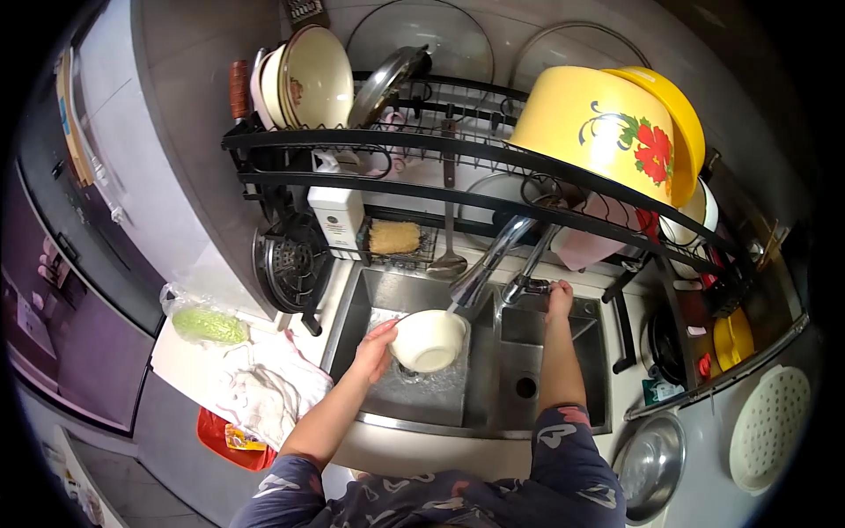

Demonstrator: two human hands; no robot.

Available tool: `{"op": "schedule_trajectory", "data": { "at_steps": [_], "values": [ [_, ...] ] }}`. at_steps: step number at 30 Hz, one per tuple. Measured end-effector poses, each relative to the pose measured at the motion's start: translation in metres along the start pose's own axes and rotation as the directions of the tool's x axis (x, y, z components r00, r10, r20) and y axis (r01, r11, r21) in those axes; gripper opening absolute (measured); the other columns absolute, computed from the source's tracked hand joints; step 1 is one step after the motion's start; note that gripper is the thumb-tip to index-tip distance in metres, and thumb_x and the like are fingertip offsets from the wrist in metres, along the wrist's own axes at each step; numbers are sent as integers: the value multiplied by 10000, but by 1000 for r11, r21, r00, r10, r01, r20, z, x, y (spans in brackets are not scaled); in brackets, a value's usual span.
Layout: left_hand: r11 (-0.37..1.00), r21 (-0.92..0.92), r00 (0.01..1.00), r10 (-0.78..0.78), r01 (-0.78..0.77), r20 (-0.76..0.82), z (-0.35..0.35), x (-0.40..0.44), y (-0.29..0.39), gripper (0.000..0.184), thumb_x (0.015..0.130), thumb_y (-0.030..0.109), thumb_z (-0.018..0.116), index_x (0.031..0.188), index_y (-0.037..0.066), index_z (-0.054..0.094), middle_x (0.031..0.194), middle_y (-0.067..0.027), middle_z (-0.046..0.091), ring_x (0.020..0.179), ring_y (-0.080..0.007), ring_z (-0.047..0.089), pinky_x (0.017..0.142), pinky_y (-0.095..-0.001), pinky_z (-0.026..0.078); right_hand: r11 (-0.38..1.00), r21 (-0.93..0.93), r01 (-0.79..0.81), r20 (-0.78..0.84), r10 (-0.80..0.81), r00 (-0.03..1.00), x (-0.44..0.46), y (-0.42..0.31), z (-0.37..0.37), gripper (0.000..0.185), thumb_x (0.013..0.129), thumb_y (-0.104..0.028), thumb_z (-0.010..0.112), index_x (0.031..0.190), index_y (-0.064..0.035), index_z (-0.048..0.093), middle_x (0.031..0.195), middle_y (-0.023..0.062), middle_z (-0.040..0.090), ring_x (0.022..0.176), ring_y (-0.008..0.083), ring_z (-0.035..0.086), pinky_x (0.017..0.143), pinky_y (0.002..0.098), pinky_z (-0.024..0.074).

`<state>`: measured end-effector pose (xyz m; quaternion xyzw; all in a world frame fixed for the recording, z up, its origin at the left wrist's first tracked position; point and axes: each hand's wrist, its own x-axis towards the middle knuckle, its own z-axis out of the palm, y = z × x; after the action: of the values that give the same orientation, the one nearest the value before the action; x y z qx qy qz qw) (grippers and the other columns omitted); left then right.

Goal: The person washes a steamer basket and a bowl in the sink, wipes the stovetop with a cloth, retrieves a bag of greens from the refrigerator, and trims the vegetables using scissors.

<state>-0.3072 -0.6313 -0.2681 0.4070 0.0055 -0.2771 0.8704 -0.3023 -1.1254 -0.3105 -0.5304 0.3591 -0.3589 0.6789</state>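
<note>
My left hand (376, 350) grips the edge of a white bowl (429, 345), its fingers closed on the left side. The bowl is tilted, its base turned toward me, over the left basin of the steel sink (480, 387). The faucet spout (480, 275) ends just above the bowl, and water runs down at its tip. Splashing water shows in the basin below. My right hand (559, 302) is closed at the faucet handle (535, 286), behind the right basin; its fingertips are partly hidden.
Over the sink stands a black dish rack (414, 180) with stacked bowls (317, 77) and a yellow flowered pot (598, 123). A sponge (393, 237) and white bottle (337, 216) sit behind the sink. Cloths (264, 392) and bagged greens (209, 325) lie left; a metal basin (651, 466) is right.
</note>
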Motion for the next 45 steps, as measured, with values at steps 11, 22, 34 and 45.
{"op": "schedule_trajectory", "data": {
  "at_steps": [11, 22, 34, 45],
  "values": [
    [864, -425, 961, -266, 272, 74, -43, -28, -19, 356, 1005, 205, 387, 1326, 86, 483, 1308, -100, 575, 1208, -258, 556, 1032, -464, 432, 909, -415, -41, 661, 333, 672, -304, -13, 23, 663, 935, -360, 611, 1408, 22, 348, 1381, 146, 457, 1283, 233, 432, 1064, 379, 352],
    [328, 944, 998, -41, -36, 52, -146, -48, -62, 360, 905, 364, 578, 1116, 75, 620, 918, -120, 696, 913, -277, 666, 775, -397, 509, 874, -423, -239, 581, 464, 669, -379, -138, 55, 439, 873, -287, 716, 1192, -24, 571, 1067, 77, 663, 968, 170, 625, 850, 327, 493],
    [62, 981, 981, -54, -183, 186, -100, -87, -26, 324, 848, 285, 610, 1139, 145, 641, 1031, -152, 685, 1011, -354, 636, 866, -455, 506, 888, 355, 294, 534, -450, 716, -396, -461, 170, 371, 1005, -314, 482, 1191, -4, 566, 1213, 140, 620, 1121, 274, 609, 977, 472, 496],
    [152, 964, 976, 48, -217, 213, -108, -86, -28, 307, 833, 260, 610, 1114, 145, 650, 925, -151, 685, 898, -358, 654, 786, -462, 519, 977, 7, 212, 370, -199, 907, -308, -436, 282, 279, 969, -252, 566, 1069, 6, 597, 1053, 120, 667, 922, 269, 672, 846, 452, 566]
  ]
}}
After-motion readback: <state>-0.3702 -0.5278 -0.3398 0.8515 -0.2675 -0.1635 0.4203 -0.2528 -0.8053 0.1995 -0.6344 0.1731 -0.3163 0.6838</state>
